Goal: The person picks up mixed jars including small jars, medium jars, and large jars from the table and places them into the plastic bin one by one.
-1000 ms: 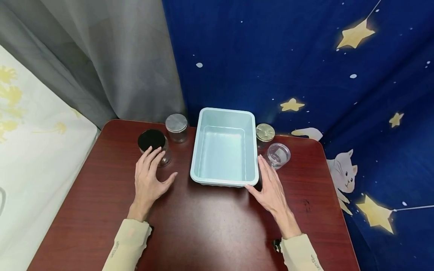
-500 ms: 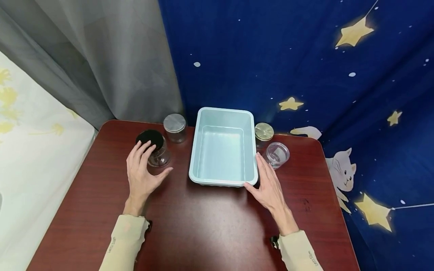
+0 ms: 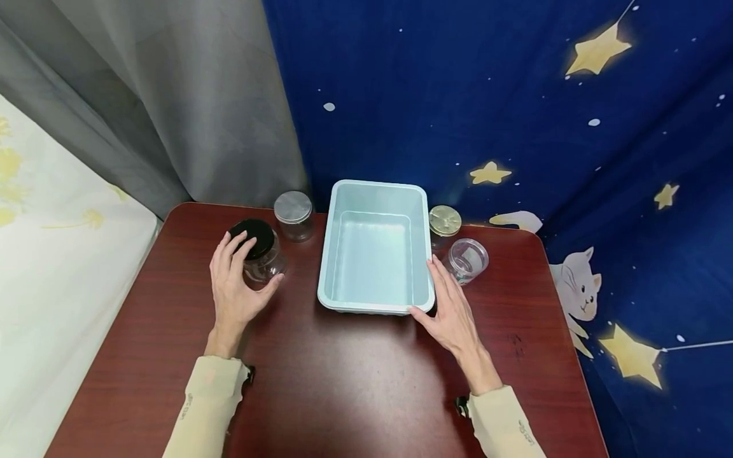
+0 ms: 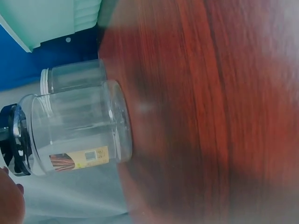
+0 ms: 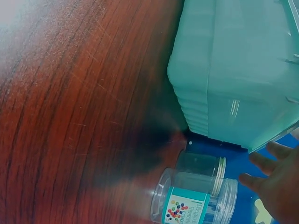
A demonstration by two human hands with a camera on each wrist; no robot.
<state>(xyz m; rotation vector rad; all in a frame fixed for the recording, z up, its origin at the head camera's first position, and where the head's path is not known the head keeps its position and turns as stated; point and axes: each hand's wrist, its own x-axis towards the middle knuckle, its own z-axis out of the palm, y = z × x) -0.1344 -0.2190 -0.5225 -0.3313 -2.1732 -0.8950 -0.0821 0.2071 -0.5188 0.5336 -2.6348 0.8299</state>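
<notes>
A clear jar with a black screw lid (image 3: 260,238) stands on the table's left side. My left hand (image 3: 231,289) curves loosely about it, fingertips at the lid's left side and thumb near the front of the body. In the left wrist view, the jar (image 4: 70,126) shows a small yellow label, and my fingertips are close to its lid. A light blue plastic bin (image 3: 323,267) sits in the middle. My right hand (image 3: 452,312) lies along its right front corner, thumb at the front rim and fingers nearly straight along the side.
Behind the black-lidded jar stands a silver-lidded jar (image 3: 294,213). Right of the bin are a gold-lidded jar (image 3: 445,222) and a clear-lidded jar (image 3: 467,261) with a teal label. Curtains (image 3: 366,95) hang along the table's back edge.
My left hand has moved slightly left and round the black-lidded jar, its thumb drawing nearer the jar body. My right hand stays at the bin's corner.
</notes>
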